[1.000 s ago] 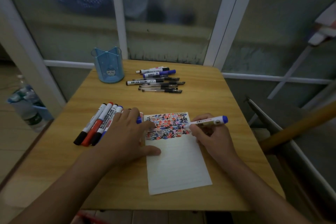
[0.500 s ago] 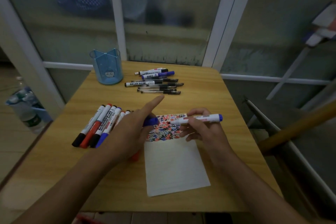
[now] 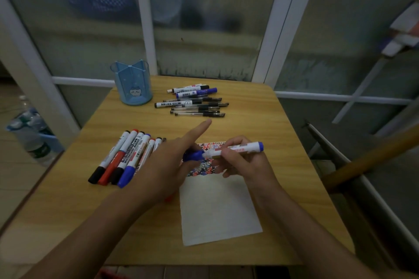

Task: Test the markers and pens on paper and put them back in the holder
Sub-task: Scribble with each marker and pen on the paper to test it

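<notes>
My right hand (image 3: 242,162) grips a white marker with a blue end (image 3: 240,148), held level above the paper (image 3: 217,208). My left hand (image 3: 172,163) pinches the blue cap (image 3: 192,156) at the marker's tip, index finger pointing up. The cap touches the tip. The paper's top strip is covered with red, blue and black scribbles. A row of several markers (image 3: 122,158) lies left of my left hand. The blue holder (image 3: 132,84) stands at the far left of the table and looks empty.
A second group of markers and pens (image 3: 195,102) lies to the right of the holder. The wooden table (image 3: 272,124) stands against glass panels with white frames. Water bottles (image 3: 29,131) stand on the floor to the left, a chair frame (image 3: 362,161) to the right.
My right hand lifted the marker off the paper. My left hand left the paper, picked up the blue cap and brought it to the marker's tip.
</notes>
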A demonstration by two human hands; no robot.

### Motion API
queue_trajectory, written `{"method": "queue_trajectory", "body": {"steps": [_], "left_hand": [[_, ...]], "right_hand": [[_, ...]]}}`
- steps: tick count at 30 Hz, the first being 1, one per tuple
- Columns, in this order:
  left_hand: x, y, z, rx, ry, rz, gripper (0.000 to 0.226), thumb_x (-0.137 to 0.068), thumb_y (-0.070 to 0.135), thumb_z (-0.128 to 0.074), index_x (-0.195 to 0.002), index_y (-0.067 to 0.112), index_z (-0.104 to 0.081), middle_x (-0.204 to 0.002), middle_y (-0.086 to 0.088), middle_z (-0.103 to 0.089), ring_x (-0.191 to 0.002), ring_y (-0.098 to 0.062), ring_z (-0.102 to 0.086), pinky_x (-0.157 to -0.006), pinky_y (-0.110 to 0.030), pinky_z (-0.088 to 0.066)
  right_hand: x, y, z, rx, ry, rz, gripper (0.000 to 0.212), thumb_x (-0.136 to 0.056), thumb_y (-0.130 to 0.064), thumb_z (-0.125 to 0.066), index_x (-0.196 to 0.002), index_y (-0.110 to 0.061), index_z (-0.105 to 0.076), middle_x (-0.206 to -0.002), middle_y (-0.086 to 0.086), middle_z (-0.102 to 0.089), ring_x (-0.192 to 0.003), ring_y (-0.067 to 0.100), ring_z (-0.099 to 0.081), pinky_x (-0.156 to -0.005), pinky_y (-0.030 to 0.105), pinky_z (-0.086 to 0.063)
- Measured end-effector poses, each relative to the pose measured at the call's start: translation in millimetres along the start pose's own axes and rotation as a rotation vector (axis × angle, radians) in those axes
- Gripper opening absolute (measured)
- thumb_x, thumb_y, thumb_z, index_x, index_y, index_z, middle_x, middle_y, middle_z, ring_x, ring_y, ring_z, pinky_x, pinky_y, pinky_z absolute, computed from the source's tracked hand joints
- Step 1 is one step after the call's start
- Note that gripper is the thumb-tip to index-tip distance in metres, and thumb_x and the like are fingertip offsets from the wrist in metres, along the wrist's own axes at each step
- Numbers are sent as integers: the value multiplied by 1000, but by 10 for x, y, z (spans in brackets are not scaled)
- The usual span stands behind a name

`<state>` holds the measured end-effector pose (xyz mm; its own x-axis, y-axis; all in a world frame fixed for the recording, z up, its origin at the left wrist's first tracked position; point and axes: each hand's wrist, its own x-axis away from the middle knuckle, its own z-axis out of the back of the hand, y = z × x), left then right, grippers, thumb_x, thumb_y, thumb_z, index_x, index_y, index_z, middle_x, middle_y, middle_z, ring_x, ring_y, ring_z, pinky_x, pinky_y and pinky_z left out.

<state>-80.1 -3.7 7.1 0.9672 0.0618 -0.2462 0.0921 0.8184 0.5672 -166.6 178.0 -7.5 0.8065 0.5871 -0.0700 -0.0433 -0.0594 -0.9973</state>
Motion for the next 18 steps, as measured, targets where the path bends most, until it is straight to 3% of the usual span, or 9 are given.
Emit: {"method": "queue_trajectory", "body": {"steps": [2,4,8,11,18], "left_hand": [[8,-7,-11,2,-7,-11,90,-91,16,-65,-138,60,-3,-97,33,-48,-93,14,-52,-75,0,-40],[14,-14,-5,7,17,-22,77,-89,16,-67,-139,54,-22,-105,31,-47,-96,12,-53,-77,-4,-43],[31,6,42,10,94,2,37,-86,18,-70,-112,38,-52,-94,25,-51,-90,8,-53,-78,-10,-44],[44,7,53,-13,111,-4,26,-83,18,-72,-104,30,-61,-89,24,-51,-87,4,-54,-76,-10,-40],[57,3,37,-34,144,5,23,-82,13,-73,-103,22,-66,-88,20,-53,-84,4,-53,-73,-9,-38]], "right_hand": [[2,8,-13,30,-12,6,6,-95,-13,-63,-98,-9,-60,-85,11,-76,-74,23,-73,-65,32,-56],[5,7,-14,50,-10,5,9,-94,-14,-65,-98,-7,-61,-85,10,-76,-76,23,-73,-67,33,-57],[8,-3,-4,30,8,10,9,-92,-12,-67,-95,-4,-63,-83,12,-75,-75,22,-72,-69,34,-56],[9,13,-12,31,6,14,11,-91,-13,-68,-95,-3,-64,-83,12,-75,-76,22,-72,-70,35,-56],[-25,40,-58,14,-2,19,14,-90,-14,-69,-94,-2,-64,-85,16,-75,-78,25,-72,-69,31,-56]]}}
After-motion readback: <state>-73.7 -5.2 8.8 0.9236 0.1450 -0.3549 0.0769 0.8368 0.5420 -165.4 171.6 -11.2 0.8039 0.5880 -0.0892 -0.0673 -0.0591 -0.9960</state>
